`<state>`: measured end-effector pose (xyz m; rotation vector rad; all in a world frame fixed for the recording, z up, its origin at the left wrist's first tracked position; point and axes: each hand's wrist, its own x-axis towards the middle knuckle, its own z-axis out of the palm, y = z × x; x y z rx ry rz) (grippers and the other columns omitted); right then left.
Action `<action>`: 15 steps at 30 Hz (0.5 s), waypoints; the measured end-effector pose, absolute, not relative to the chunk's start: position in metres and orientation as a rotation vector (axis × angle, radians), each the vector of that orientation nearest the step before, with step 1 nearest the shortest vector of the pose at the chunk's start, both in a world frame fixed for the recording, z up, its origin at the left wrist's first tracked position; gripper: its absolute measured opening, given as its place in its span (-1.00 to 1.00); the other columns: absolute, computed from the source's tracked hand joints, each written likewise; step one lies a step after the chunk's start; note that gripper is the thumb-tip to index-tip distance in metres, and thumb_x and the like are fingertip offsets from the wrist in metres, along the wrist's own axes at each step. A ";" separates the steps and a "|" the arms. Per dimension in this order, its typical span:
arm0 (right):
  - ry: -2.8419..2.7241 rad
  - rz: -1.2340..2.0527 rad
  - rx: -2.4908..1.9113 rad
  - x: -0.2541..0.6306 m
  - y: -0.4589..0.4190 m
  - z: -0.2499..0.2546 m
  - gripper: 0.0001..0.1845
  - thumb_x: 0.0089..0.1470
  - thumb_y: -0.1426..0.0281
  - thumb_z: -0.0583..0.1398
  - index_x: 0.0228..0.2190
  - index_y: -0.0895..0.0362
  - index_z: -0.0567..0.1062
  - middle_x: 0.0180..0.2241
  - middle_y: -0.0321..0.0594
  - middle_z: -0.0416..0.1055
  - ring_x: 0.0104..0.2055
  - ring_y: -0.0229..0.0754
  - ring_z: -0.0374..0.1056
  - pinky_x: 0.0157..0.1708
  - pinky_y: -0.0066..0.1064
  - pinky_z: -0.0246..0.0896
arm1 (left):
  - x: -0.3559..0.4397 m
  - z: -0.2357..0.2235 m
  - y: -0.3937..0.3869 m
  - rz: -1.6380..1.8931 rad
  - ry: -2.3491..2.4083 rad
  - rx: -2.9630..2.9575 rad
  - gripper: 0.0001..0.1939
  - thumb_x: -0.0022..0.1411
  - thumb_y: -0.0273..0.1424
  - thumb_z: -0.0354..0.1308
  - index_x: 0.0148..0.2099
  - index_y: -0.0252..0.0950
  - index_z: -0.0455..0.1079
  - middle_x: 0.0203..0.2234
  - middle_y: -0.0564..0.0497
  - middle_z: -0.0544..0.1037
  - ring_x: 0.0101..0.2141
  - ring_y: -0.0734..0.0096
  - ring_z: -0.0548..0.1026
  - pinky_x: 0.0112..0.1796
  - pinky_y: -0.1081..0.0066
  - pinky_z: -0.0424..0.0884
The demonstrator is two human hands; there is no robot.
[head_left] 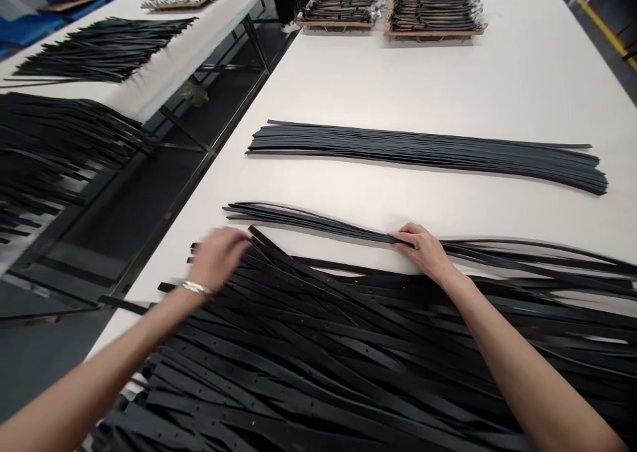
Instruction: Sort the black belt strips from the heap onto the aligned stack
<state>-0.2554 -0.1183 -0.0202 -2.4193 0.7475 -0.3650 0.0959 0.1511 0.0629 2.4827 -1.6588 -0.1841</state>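
One head-worn camera supplies the view. It is positioned above the near part of the white table point(522, 87), faces forward along the table and is pitched downward. The left hand point(219, 259) and right hand point(421, 249) appear at arm's reach. Coverage extends to the table's far part and a second table point(213, 17) left of it.

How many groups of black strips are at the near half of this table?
3: a neat stack farthest off, a thin bundle in the right hand, a loose pile nearest the camera. Others may hide underneath.
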 end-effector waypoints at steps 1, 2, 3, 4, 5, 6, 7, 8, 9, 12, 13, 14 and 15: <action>0.756 -0.369 -2.419 -0.256 -0.118 -0.021 -0.70 0.12 0.33 0.12 -0.11 0.00 0.51 -0.22 -0.21 0.39 -0.11 -0.06 0.27 -0.14 -0.24 0.24 | 0.062 0.064 0.155 -0.370 -1.820 2.264 -0.74 0.34 -0.23 -0.09 -0.17 -0.25 0.35 -0.27 -0.03 0.44 -0.21 0.30 0.35 -0.12 0.29 0.29; 0.764 -0.375 -2.418 -0.256 -0.117 -0.022 -0.70 0.11 0.32 0.12 -0.12 0.00 0.51 -0.23 -0.21 0.39 -0.12 -0.06 0.27 -0.14 -0.24 0.23 | 0.028 0.063 0.157 -0.556 -1.976 2.081 -0.76 0.33 -0.22 -0.06 -0.16 -0.21 0.37 -0.28 -0.01 0.45 -0.22 0.33 0.35 -0.14 0.33 0.29; 0.771 -0.382 -2.415 -0.257 -0.117 -0.024 -0.70 0.11 0.31 0.12 -0.12 0.00 0.51 -0.23 -0.20 0.39 -0.12 -0.06 0.28 -0.14 -0.23 0.23 | -0.001 0.061 0.159 -0.691 -2.094 1.953 -0.78 0.32 -0.23 -0.03 -0.17 -0.20 0.37 -0.29 0.00 0.46 -0.24 0.35 0.34 -0.18 0.36 0.28; 0.776 -0.389 -2.410 -0.257 -0.116 -0.025 -0.69 0.11 0.31 0.12 -0.11 0.00 0.51 -0.23 -0.20 0.39 -0.13 -0.06 0.28 -0.14 -0.23 0.23 | -0.024 0.057 0.160 -0.747 -2.125 1.903 -0.80 0.32 -0.25 -0.01 -0.17 -0.20 0.37 -0.29 0.00 0.45 -0.26 0.36 0.34 -0.22 0.38 0.28; 0.780 -0.395 -2.401 -0.257 -0.116 -0.026 -0.69 0.11 0.30 0.12 -0.11 0.00 0.51 -0.23 -0.20 0.38 -0.13 -0.06 0.28 -0.14 -0.22 0.23 | -0.039 0.054 0.161 -0.800 -2.143 1.883 -0.83 0.31 -0.27 0.02 -0.18 -0.21 0.37 -0.30 0.00 0.45 -0.27 0.37 0.33 -0.25 0.40 0.27; 0.781 -0.400 -2.390 -0.257 -0.116 -0.027 -0.69 0.11 0.30 0.11 -0.12 0.01 0.51 -0.24 -0.19 0.38 -0.13 -0.06 0.28 -0.14 -0.22 0.23 | -0.048 0.052 0.162 -0.832 -2.128 1.897 -0.86 0.29 -0.30 0.04 -0.20 -0.23 0.36 -0.31 0.00 0.44 -0.29 0.38 0.33 -0.28 0.41 0.27; 0.780 -0.405 -2.379 -0.257 -0.115 -0.027 -0.69 0.11 0.30 0.11 -0.12 0.01 0.51 -0.24 -0.19 0.38 -0.13 -0.06 0.28 -0.13 -0.22 0.23 | -0.052 0.050 0.161 -0.861 -2.098 1.921 -0.89 0.28 -0.33 0.06 -0.23 -0.24 0.35 -0.32 0.01 0.43 -0.30 0.39 0.32 -0.30 0.43 0.27; 0.780 -0.410 -2.369 -0.257 -0.115 -0.027 -0.69 0.11 0.30 0.11 -0.12 0.02 0.51 -0.24 -0.19 0.38 -0.13 -0.06 0.28 -0.13 -0.22 0.23 | -0.051 0.049 0.159 -0.900 -2.075 1.928 -0.92 0.26 -0.36 0.09 -0.26 -0.25 0.34 -0.34 0.02 0.43 -0.32 0.40 0.32 -0.31 0.44 0.27; 0.780 -0.413 -2.362 -0.257 -0.115 -0.027 -0.69 0.10 0.30 0.12 -0.12 0.02 0.51 -0.24 -0.19 0.38 -0.12 -0.06 0.27 -0.13 -0.21 0.23 | -0.048 0.049 0.154 -0.939 -2.064 1.914 -0.93 0.23 -0.37 0.13 -0.29 -0.26 0.33 -0.37 0.04 0.42 -0.33 0.40 0.32 -0.32 0.44 0.27; 0.795 -0.411 -2.347 -0.256 -0.114 -0.025 -0.69 0.10 0.30 0.12 -0.12 0.02 0.52 -0.25 -0.19 0.38 -0.13 -0.06 0.28 -0.13 -0.21 0.23 | -0.040 0.047 0.120 -0.911 -2.056 1.790 -0.89 0.17 -0.36 0.20 -0.35 -0.25 0.34 -0.39 0.05 0.42 -0.29 0.37 0.32 -0.24 0.39 0.29; 0.803 -0.406 -2.343 -0.256 -0.114 -0.024 -0.69 0.10 0.29 0.12 -0.12 0.01 0.52 -0.25 -0.19 0.38 -0.13 -0.06 0.28 -0.13 -0.22 0.23 | -0.040 0.044 0.102 -0.832 -2.040 1.760 -0.87 0.15 -0.35 0.22 -0.37 -0.26 0.34 -0.33 0.03 0.43 -0.22 0.34 0.31 -0.18 0.35 0.29; 0.812 -0.401 -2.341 -0.256 -0.113 -0.022 -0.69 0.10 0.29 0.12 -0.12 0.01 0.52 -0.25 -0.19 0.37 -0.13 -0.07 0.29 -0.13 -0.22 0.24 | -0.043 0.038 0.083 -0.731 -2.020 1.745 -0.86 0.13 -0.36 0.23 -0.40 -0.27 0.35 -0.24 -0.01 0.43 -0.13 0.29 0.29 -0.10 0.30 0.27; 0.818 -0.396 -2.340 -0.256 -0.112 -0.021 -0.69 0.11 0.27 0.12 -0.13 0.01 0.52 -0.24 -0.19 0.37 -0.13 -0.07 0.29 -0.13 -0.22 0.24 | -0.046 0.031 0.063 -0.626 -2.002 1.744 -0.86 0.11 -0.38 0.24 -0.42 -0.28 0.34 -0.14 -0.04 0.41 -0.05 0.23 0.26 -0.03 0.24 0.23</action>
